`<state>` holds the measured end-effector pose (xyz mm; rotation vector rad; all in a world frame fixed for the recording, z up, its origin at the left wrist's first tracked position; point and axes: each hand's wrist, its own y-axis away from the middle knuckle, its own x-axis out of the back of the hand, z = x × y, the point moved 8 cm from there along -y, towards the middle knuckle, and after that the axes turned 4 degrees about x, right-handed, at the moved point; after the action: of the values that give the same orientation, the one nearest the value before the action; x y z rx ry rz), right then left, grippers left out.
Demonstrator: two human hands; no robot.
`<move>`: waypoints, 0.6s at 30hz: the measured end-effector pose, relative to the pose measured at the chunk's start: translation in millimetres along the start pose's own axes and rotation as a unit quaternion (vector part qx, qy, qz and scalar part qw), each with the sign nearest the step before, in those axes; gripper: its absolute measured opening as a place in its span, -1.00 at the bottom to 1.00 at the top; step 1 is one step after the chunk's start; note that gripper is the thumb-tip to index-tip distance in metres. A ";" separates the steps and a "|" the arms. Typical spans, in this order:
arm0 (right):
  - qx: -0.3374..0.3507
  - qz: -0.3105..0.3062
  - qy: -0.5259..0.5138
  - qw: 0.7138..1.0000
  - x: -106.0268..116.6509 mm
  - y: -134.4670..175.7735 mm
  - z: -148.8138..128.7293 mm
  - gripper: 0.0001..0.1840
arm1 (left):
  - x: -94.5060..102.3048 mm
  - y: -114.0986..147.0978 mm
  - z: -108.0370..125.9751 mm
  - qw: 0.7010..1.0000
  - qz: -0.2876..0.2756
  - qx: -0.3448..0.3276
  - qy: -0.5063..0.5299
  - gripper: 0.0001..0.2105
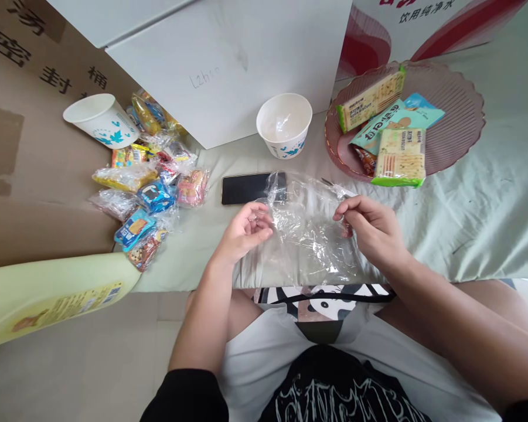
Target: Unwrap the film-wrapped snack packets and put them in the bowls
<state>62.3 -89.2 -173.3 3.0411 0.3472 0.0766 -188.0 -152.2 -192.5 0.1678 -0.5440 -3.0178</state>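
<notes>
A crumpled clear plastic bag [310, 234] lies spread on the cloth between my hands. My left hand [246, 231] is at its left edge, fingers loosely curled and thumb apart; any contact with the film is hard to make out. The fingers of my right hand [371, 225] are closed around scissors [331, 186] at the bag's right side. The blades point away and to the left, and a bit of red shows below the fingers; the grip is mostly hidden. Just beyond the bag's left edge, a dark-screened phone [246, 188] lies partly under the film.
A white paper cup [285, 126] stands behind the phone. A pink scalloped plate [459, 117] with packaged biscuits [399, 155] is at right. Wrapped snacks [158, 193] pile at left, near a tilted paper cup [105, 123]. Boxes [246, 64] line the back; a yellow bottle [61, 287] juts in.
</notes>
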 end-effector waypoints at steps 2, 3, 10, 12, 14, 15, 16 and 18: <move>-0.005 -0.007 -0.004 1.000 -1.0 0.0 1.8 -0.90 | -2.8 0.1 -3.0 1.000 -0.019 0.000 -0.019 -0.55; -0.007 -0.008 -0.006 1.000 -0.9 0.1 2.8 -0.90 | -2.6 0.1 -3.4 1.000 -0.019 -0.002 -0.020 -0.55; -0.011 -0.004 -0.002 1.000 0.7 -0.2 5.6 -0.92 | -3.6 -1.2 -1.1 0.999 -0.022 -0.001 -0.034 -0.52; -0.010 -0.003 -0.005 1.000 1.1 -0.4 5.3 -0.92 | -2.7 -1.3 0.0 0.999 -0.014 -0.003 -0.051 -0.53; -0.011 0.000 -0.006 1.000 1.9 -0.4 6.0 -0.92 | -0.7 -1.2 -0.1 0.998 -0.003 0.001 -0.061 -0.51; -0.012 0.002 -0.005 1.000 2.5 -0.3 6.6 -0.91 | 0.1 -1.2 -0.5 0.998 0.001 0.004 -0.061 -0.49; -0.013 0.004 -0.003 1.000 3.2 -0.2 7.4 -0.91 | 0.6 -1.3 -1.0 0.998 0.003 0.008 -0.058 -0.47; -0.012 0.009 -0.001 1.000 4.5 0.0 8.4 -0.91 | 1.3 -1.8 -1.6 0.999 0.007 0.012 -0.052 -0.45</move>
<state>67.1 -88.8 -181.5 3.0214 0.3177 0.0780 -189.2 -151.1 -194.7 0.0096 -0.5888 -3.0202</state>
